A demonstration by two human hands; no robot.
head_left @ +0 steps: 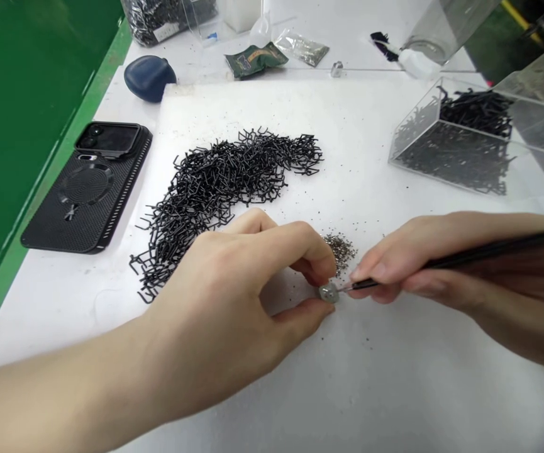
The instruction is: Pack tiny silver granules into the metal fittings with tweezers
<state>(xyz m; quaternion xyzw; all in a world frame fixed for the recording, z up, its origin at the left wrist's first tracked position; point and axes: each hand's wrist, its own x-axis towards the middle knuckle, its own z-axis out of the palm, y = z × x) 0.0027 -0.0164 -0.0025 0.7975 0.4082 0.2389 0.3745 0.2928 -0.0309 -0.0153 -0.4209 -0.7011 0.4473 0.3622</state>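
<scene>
your left hand (234, 283) pinches a small metal piece (329, 292) between thumb and fingertip; your right hand (446, 267), closed round a thin tool (488, 253), holds its tip against it; tiny bits (341, 250) lie just beyond your fingertips.

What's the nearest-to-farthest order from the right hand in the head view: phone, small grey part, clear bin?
1. Small grey part: in the left hand's fingertips.
2. Clear bin: beyond the right hand, upper right.
3. Phone: far left.

Black tool (488, 250) cropped right, bag (151, 22) cropped above
</scene>
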